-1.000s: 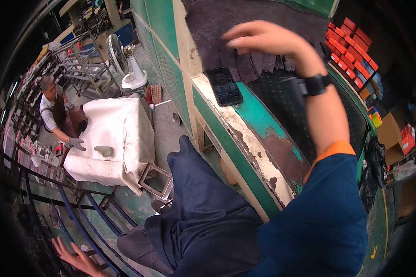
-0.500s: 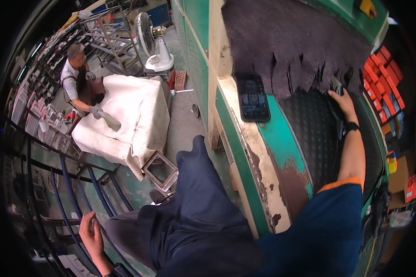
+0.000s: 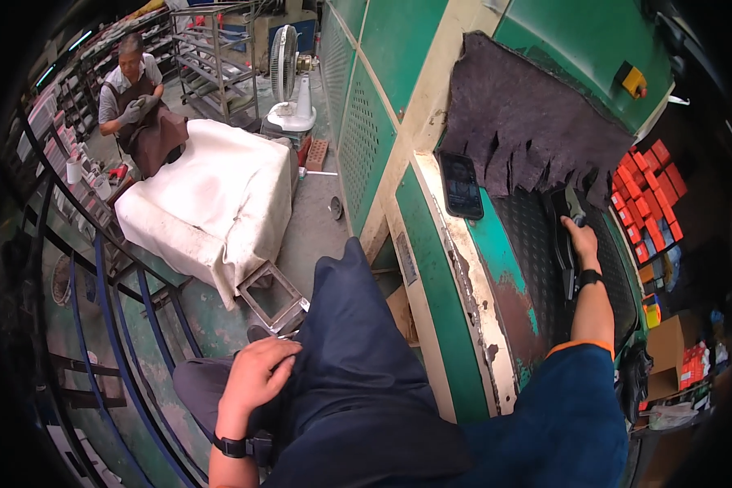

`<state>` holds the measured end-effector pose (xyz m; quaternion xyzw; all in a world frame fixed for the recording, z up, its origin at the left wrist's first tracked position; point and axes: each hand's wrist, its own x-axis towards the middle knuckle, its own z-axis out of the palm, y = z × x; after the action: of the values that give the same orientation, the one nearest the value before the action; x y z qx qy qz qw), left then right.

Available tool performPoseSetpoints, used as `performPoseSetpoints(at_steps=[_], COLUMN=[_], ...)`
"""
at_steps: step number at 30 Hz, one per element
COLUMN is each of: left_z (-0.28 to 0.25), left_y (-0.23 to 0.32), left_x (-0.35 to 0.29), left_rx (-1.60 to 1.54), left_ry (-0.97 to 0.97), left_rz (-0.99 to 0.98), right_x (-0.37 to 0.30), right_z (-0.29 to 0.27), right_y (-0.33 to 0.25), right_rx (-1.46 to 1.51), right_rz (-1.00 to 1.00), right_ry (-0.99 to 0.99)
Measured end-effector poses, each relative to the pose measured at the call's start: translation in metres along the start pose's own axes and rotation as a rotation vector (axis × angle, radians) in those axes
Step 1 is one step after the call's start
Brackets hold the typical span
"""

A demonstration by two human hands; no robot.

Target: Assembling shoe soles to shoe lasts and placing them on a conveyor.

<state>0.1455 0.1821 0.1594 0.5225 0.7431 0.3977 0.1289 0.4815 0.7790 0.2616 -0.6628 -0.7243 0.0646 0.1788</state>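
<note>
My right hand [image 3: 582,238] reaches out over a black studded belt [image 3: 528,244] on a green machine and grips a long black piece [image 3: 562,244] lying there, just below the fringed edge of a dark felt curtain [image 3: 520,122]. A dark watch sits on that wrist. My left hand [image 3: 260,372] lies on my thigh in dark blue trousers [image 3: 358,342], fingers loosely spread, holding nothing. A black phone [image 3: 461,185] lies face up on the machine's worn pale ledge, left of the belt.
A table covered by a white cloth [image 3: 211,199] stands to the left, with another person [image 3: 134,98] seated behind it. A small metal frame stool [image 3: 272,297] is near my knee. A standing fan [image 3: 288,81], metal racks, and red boxes [image 3: 646,195] surround the area.
My right hand came down from the air onto the belt and settled on the black piece by the curtain. My left hand rose from low beside me onto my thigh.
</note>
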Motion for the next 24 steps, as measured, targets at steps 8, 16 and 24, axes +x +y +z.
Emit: performPoseSetpoints(at_steps=[8,16,24], left_z=[0.02,0.022,0.078], left_y=[0.015,0.059,-0.041], left_x=[0.041,0.055,-0.049], left_rx=[-0.831,-1.661,-2.001], left_ry=[-0.172,-0.426,-0.001], left_rz=[0.095,0.04,-0.655], right_x=[-0.153,-0.301,-0.386], right_z=[-0.065,-0.012,0.25], right_y=[-0.042,-0.22,-0.269], right_rx=[1.772,1.831,1.198], right_rz=[-0.111,-0.254,0.079], right_ry=[-0.536,-0.743,-1.363])
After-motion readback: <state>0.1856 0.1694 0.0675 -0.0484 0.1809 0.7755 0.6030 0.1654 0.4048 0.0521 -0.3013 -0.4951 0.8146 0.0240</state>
